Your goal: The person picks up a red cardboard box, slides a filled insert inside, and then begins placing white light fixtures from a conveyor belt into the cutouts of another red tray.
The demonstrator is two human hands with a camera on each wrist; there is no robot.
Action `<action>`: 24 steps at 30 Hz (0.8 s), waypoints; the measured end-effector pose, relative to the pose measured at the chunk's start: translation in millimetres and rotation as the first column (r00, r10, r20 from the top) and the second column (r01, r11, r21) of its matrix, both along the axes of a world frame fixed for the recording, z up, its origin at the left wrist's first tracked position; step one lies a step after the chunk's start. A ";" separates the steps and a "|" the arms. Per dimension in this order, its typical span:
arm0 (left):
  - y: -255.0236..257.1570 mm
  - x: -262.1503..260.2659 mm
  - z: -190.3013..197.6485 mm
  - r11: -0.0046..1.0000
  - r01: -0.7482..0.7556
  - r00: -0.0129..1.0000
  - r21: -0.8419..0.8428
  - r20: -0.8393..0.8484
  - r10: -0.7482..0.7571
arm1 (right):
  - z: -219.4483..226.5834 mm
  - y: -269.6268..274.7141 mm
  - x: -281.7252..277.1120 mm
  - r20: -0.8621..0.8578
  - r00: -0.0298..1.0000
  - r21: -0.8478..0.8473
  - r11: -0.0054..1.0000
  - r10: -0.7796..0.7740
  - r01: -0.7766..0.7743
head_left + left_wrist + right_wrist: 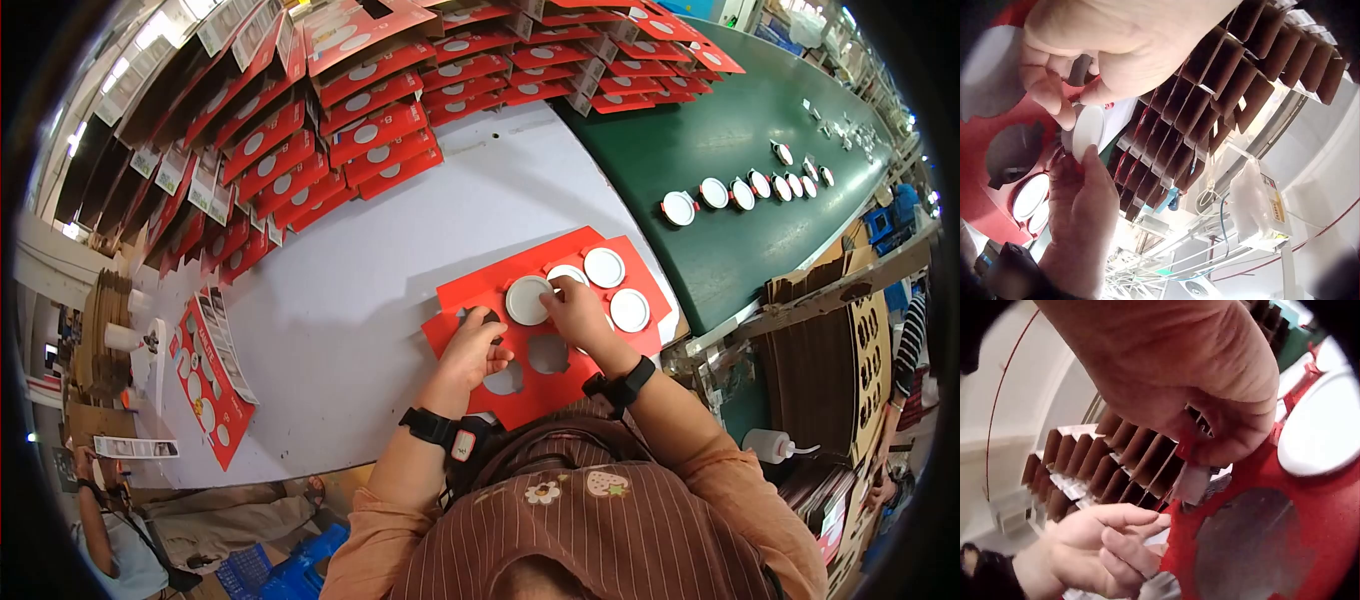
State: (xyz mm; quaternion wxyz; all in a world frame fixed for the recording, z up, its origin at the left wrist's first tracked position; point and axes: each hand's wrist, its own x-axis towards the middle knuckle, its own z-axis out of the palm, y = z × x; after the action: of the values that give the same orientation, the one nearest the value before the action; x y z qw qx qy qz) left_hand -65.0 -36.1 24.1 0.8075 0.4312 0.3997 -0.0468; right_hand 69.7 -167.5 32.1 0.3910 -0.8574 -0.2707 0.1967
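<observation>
My right hand [580, 315] pinches a round white downlight [527, 300] by its edge, above the red card sheet [455, 290]. In the left wrist view the downlight [1089, 128] stands tilted, with the right thumb on its face. A red clip [1186, 447] shows under the right fingers in the right wrist view. My left hand [462, 355] rests at the sheet's left side, fingers loosely bent beside a round hole. Several downlights, among them one white disc [604, 268], sit in the sheet's right part. Other round holes show the grey tabletop through them.
Downlights [678, 208] stand in a row on the green table [655, 150] to the right. Stacked red cartons [375, 130] rise along the back of the pale table [330, 300]. A printed red card [215, 390] lies left. Other people's arms [95, 525] show at both sides.
</observation>
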 end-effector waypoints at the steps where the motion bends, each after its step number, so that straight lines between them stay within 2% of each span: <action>1: -0.5 0.4 1.9 1.000 0.009 1.000 -0.002 0.002 -0.009 | 1.6 1.2 0.0 -0.120 0.992 0.049 0.998 -0.033 0.039; 2: -0.9 0.6 2.7 1.000 0.018 1.000 -0.003 0.003 -0.018 | 3.6 1.4 -1.7 -0.121 0.992 0.049 0.998 -0.031 0.037; 4: -2.1 0.9 0.8 1.000 0.019 1.000 0.003 -0.003 -0.019 | 10.3 0.8 -6.4 0.058 0.998 -0.047 0.999 0.028 -0.025; 5: -2.6 1.1 0.3 1.000 0.022 1.000 0.009 -0.007 -0.021 | 10.1 0.4 -6.2 0.057 0.998 -0.048 0.999 0.028 -0.025; 7: -3.8 0.3 1.8 1.000 0.021 1.000 0.021 -0.016 -0.020 | 9.4 -1.4 -4.3 0.213 0.970 -0.097 0.990 0.121 -0.102; 9: -3.7 -1.2 0.9 0.999 0.020 0.999 0.031 -0.028 -0.019 | 4.5 -0.4 2.2 0.146 0.980 -0.091 0.989 0.133 -0.120; 11: -1.1 -0.9 1.1 0.997 0.080 0.997 0.013 0.019 -0.081 | 0.7 0.8 9.6 0.078 0.986 -0.082 0.987 0.146 -0.140; 13: -4.6 0.4 8.1 0.996 0.093 0.995 0.010 0.023 -0.093 | 5.7 3.1 14.5 -0.073 0.988 0.024 0.990 0.138 -0.137; 14: -6.7 1.3 11.1 0.994 0.108 0.994 0.009 0.031 -0.108 | 16.0 3.7 14.8 -0.262 0.960 0.001 0.995 0.096 -0.099; 17: -9.4 3.3 7.7 0.994 0.104 0.993 -0.025 0.057 -0.102 | 22.5 5.1 14.2 -0.275 0.954 -0.048 0.990 0.117 -0.136; 18: -9.3 4.1 5.5 0.994 0.108 0.993 -0.028 0.054 -0.106 | 12.1 5.0 15.9 -0.278 0.954 -0.051 0.990 0.113 -0.132; 20: -8.7 4.9 1.0 0.993 0.114 0.993 -0.014 0.043 -0.113 | -11.3 6.0 18.2 -0.003 0.969 -0.140 0.959 0.247 -0.245; 24: -7.9 2.9 -1.9 0.992 0.121 0.991 -0.041 0.055 -0.119 | 4.2 8.9 24.8 -0.079 0.953 -0.136 0.944 0.291 -0.300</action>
State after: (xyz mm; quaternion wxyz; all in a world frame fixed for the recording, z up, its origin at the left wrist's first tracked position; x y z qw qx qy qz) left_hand -62.1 -43.9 22.2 0.8228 0.4377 0.3505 -0.0928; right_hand 94.5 -158.6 36.2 0.3009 -0.8274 -0.3695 0.2973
